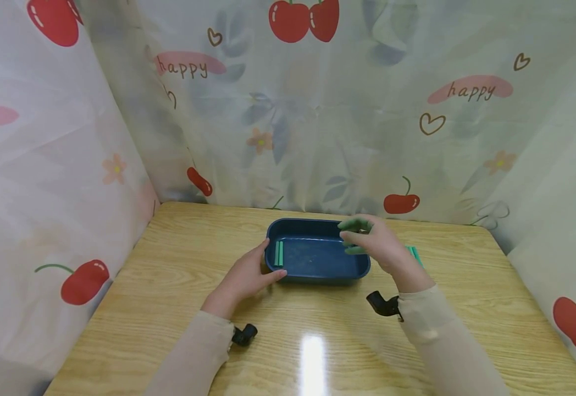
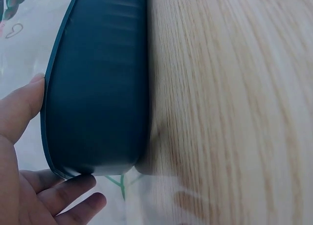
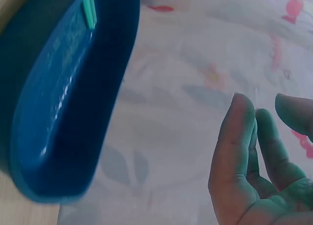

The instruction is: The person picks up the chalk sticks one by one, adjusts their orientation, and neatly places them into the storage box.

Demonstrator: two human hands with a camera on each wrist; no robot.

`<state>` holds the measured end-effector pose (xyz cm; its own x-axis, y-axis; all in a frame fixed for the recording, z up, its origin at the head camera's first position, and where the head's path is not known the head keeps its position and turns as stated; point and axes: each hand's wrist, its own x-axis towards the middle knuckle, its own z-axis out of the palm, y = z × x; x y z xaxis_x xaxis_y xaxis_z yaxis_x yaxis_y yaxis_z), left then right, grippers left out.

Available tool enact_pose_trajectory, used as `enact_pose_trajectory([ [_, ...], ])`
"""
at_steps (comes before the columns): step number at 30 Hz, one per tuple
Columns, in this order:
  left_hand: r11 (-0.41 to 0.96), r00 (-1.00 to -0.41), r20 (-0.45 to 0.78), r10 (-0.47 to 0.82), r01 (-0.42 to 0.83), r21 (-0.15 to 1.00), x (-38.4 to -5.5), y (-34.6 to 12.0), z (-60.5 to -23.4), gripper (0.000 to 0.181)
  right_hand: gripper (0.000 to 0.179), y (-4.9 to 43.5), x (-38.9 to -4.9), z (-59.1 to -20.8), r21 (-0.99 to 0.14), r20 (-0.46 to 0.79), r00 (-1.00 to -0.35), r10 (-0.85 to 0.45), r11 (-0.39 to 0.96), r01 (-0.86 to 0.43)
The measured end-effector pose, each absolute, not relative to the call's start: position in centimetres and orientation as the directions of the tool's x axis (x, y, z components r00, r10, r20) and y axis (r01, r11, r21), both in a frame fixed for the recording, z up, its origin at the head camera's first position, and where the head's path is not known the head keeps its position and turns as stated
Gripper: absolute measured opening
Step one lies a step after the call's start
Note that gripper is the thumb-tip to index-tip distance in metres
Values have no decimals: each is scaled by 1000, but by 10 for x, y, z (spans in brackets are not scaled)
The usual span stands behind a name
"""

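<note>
A dark blue rectangular plastic bin [image 1: 317,279] stands on the wooden table. My left hand [image 1: 243,278] grips its left end, the thumb at the near rim and the fingers around the outer wall, as the left wrist view also shows. Inside, along the left end, two slim green sticks [image 1: 279,254] lie side by side. Over the bin's right end hovers my right hand [image 1: 374,242], thumb and fingers curved apart with nothing between them. Its fingers [image 3: 234,137] look green-tinted. More green sticks [image 1: 417,256] lie on the table right of the bin, partly hidden behind the right wrist.
The wooden table [image 1: 179,242] ends at the back against a hanging printed cloth [image 1: 308,137], which also closes off both sides. Black wrist cameras [image 1: 383,303] stick out from both sleeves, low over the tabletop.
</note>
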<state>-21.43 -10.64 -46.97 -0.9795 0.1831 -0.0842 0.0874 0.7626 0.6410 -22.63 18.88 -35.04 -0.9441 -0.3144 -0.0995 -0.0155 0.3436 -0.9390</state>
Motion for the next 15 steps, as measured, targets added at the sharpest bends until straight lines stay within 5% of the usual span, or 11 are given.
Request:
enact_pose_trajectory([
  [15,772,-980,-104,169,66,632,-216,-107,-471,100,43,241,-223,-345,-933,-45,-974,-222,359,-39],
])
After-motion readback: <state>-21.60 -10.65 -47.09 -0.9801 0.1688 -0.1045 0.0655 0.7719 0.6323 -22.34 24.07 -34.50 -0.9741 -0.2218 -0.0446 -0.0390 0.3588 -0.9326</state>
